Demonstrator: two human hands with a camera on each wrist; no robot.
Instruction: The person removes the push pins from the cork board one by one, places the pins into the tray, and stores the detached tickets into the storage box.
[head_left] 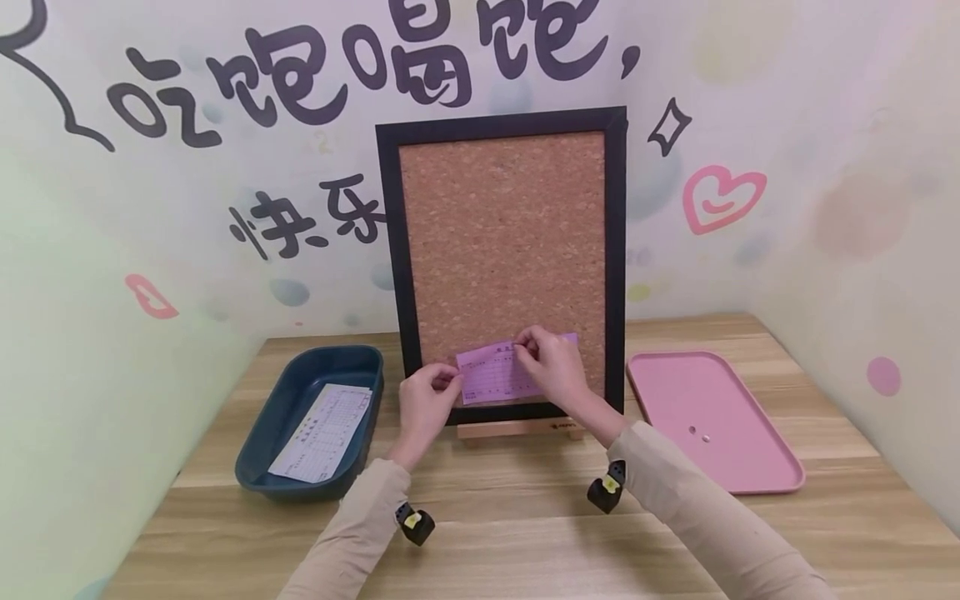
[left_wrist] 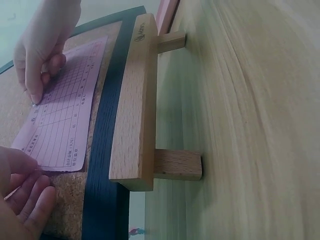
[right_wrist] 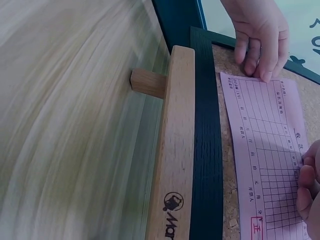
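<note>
A pink receipt slip [head_left: 487,375] with a printed grid lies against the lower part of a black-framed cork board [head_left: 510,242]. My left hand [head_left: 427,408] pinches the slip's left edge between thumb and forefinger. At the upper edge of the slip, my right hand [head_left: 557,368] pinches a tiny shiny pin [left_wrist: 34,105], pressed near the paper; the fingers hide most of it. In the right wrist view the slip's printed lines and a red stamp box show, with the left fingertips at its far end.
A wooden stand [head_left: 517,429] supports the board on the wooden table [head_left: 510,525]. On the left, a dark blue basin [head_left: 251,462] holds white printed slips [head_left: 322,433]. To the right lies a pink tray [head_left: 697,383] bearing two small round pieces [head_left: 699,434]. A lettered wall stands behind.
</note>
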